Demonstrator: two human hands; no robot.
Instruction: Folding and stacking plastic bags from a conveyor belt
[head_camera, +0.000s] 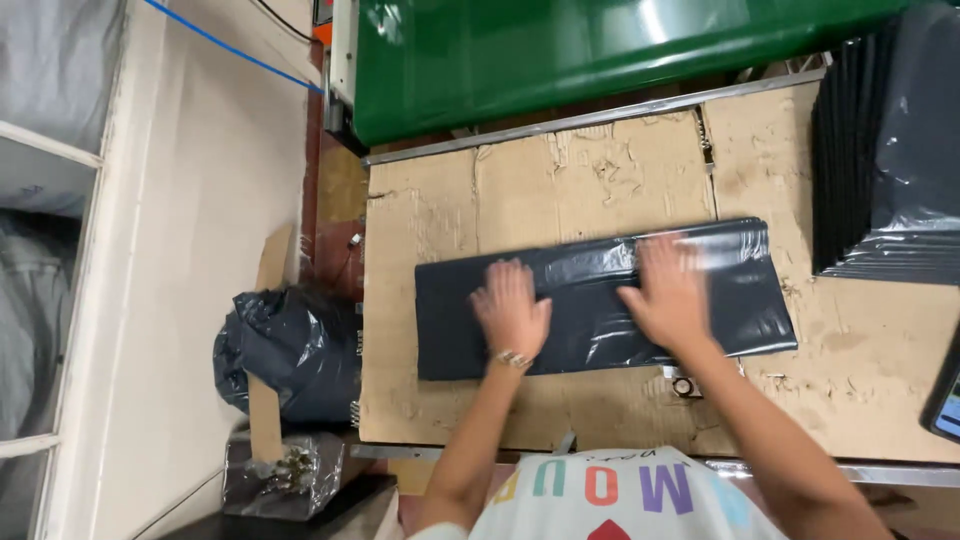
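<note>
Two hands lie flat on a folded black plastic bag (600, 298) spread lengthwise across the middle of the counter (880, 370), which is covered with worn, scuffed cardboard. The left hand (512, 308) presses palm-down on the left-centre part of the bag, fingers spread and pointing away from the person; a bracelet (512, 358) sits at its wrist. The right hand (668, 292) presses palm-down just right of the bag's middle, fingers likewise spread; it is slightly blurred. Neither grip pinches anything: both are open and flat against the plastic.

A stack of black plastic bags (885, 150) stands at the counter's far right corner, well apart from the hands. A green machine cover (560, 50) runs along the far edge. A small round metal piece (683, 385) lies on the cardboard just beside the right forearm. On the floor to the left sits a bulging black sack (290, 350), with a strip of cardboard (266, 400) leaning against it.
</note>
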